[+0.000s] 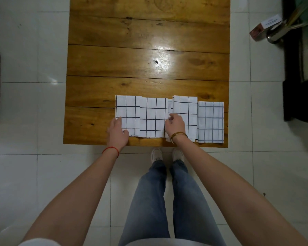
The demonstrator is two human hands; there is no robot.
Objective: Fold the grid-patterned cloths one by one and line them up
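Nearest me are my own bare forearms, reaching down over blue jeans (149,201) and white shoes (156,154) on the pale glossy floor tiles (34,112). A thin red string bracelet (112,149) circles my left wrist and a gold bangle (178,135) my right.

My left hand (116,132) lies with fingers straight and relaxed on the near left corner of the leftmost cloth (127,115), pressing it flat. My right hand (174,125) has its fingers curled at the seam between the second cloth (153,117) and the third cloth (185,112); it seems to pinch an edge there, though I cannot tell which cloth's.

Four folded cloths sit in a row along the near edge of the wooden table (146,50), edges touching or slightly overlapping. Three are white with bold black grid lines; the rightmost cloth (211,121) has a finer, greyer check. All look like thin, soft woven cotton folded into upright rectangles, with layered edges peeping out at the near side.

I judge the task almost finished: no unfolded cloth is in view, and only squaring the row seems left, since the far edges are uneven and the third sits higher.

Beyond them the planks are varnished, knotted and amber, with a bright glare patch.
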